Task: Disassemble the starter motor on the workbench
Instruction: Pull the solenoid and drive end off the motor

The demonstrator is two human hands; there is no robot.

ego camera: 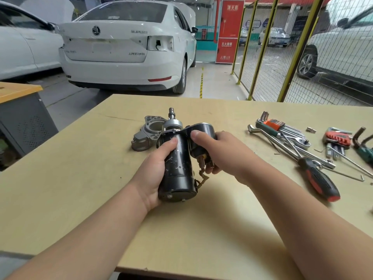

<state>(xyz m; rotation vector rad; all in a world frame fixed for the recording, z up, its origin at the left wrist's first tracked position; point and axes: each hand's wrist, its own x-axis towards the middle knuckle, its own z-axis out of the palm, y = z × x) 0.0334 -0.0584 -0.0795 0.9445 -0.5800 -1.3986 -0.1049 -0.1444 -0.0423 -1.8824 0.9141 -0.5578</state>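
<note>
At bench centre, starter motor point(177, 164) partly stripped: aluminium nose housing point(148, 132) already off, lying just behind it. Armature shaft point(172, 113) exposed. Solenoid point(202, 138), motor body and end cap still joined. Left hand point(154, 168) wraps the black motor body; right hand point(219, 152) curls round the solenoid, thumb on top. Screwdriver point(319, 179) untouched at right.

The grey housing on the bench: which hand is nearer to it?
Left. The left hand grips the motor body close beside the housing; the right hand holds the solenoid farther right.
</note>
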